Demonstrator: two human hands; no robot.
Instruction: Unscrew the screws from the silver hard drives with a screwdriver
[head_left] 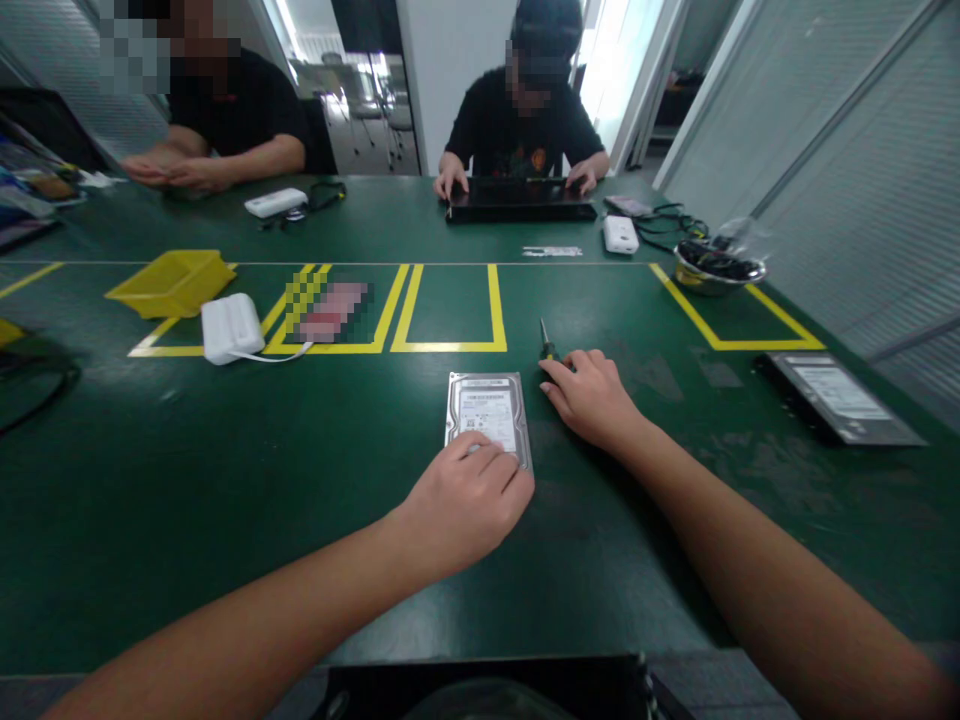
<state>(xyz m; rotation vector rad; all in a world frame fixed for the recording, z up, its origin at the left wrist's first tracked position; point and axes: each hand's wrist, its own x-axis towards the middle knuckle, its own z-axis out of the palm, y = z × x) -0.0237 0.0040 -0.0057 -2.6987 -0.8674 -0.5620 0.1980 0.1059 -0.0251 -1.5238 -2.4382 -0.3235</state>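
A silver hard drive [487, 405] with a white label lies flat on the green table in front of me. My left hand [472, 495] is closed over its near end, fingers curled, and covers that part of it. To the right of the drive, my right hand [592, 400] rests low at the tabletop. Its fingers are closed around the handle of a small screwdriver [548, 345], whose shaft points away from me. Most of the handle is hidden under the fingers. A second hard drive [847, 395] lies farther right, partly over a dark edge or shadow.
Yellow tape [450, 347] marks boxes on the table. A yellow bin [172, 285], a white power bank [231, 328] cabled to a phone [334, 312], and a metal bowl [720, 275] of dark parts stand beyond. Across the table, one person handles a black panel [521, 200]; another sits left.
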